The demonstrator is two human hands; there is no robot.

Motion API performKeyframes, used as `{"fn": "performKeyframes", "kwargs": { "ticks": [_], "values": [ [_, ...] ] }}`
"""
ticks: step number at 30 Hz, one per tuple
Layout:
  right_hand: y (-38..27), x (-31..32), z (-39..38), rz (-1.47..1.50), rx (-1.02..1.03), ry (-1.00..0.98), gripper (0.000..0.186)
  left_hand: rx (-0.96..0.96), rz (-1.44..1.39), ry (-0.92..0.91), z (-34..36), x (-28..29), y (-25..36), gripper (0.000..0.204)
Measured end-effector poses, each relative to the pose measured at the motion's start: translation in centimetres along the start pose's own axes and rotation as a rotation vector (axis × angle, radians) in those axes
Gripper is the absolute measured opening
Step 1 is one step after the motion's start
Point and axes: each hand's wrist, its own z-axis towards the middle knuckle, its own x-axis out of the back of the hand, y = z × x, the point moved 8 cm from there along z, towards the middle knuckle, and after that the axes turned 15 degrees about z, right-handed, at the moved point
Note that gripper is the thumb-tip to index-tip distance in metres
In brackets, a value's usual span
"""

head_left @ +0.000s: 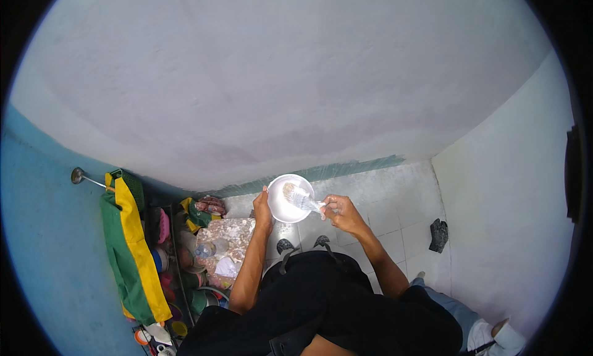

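Note:
My left hand (262,209) grips the left rim of a round white bowl (272,203) with white paint (285,211) inside. In my right hand (343,214) is a paintbrush (301,199), its handle smeared white and its bristles over the paint in the bowl. Whether the bristles touch the paint I cannot tell. Both hands hold these things in front of my body, above the tiled floor. Ahead stands a wall (296,78) coated pale white, with a green strip (346,170) along its foot.
At left a green and yellow cloth (133,251) hangs by a blue wall (49,232), with a ladle (78,175) above. A rack of kitchenware (179,257) and a paint-spattered board (238,232) bearing a plastic bottle (207,250) stand near. A dark glove (438,235) lies right; another person (454,309) is behind.

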Motion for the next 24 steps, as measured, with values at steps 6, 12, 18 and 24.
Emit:
{"fn": "performKeyframes", "kwargs": {
  "ticks": [6, 12, 18, 24],
  "values": [
    [-0.7, -0.6, 0.5, -0.143, 0.119, -0.034, 0.012, 0.032, -0.041, 0.032, -0.2, 0.8, 0.1, 0.041],
    [0.0, -0.7, 0.7, -0.132, 0.038, -0.023, 0.016, 0.000, 0.003, 0.043, -0.3, 1.8, 0.6, 0.040],
    [-2.4, -1.1, 0.6, -0.248, 0.370, -0.050, 0.014, -0.013, -0.018, 0.049, -0.3, 1.9, 0.6, 0.038],
    [-3.4, -0.7, 0.4, 0.035, -0.066, -0.088, 0.018, 0.014, 0.007, 0.063, -0.6, 2.4, 0.5, 0.042]
  ]
}}
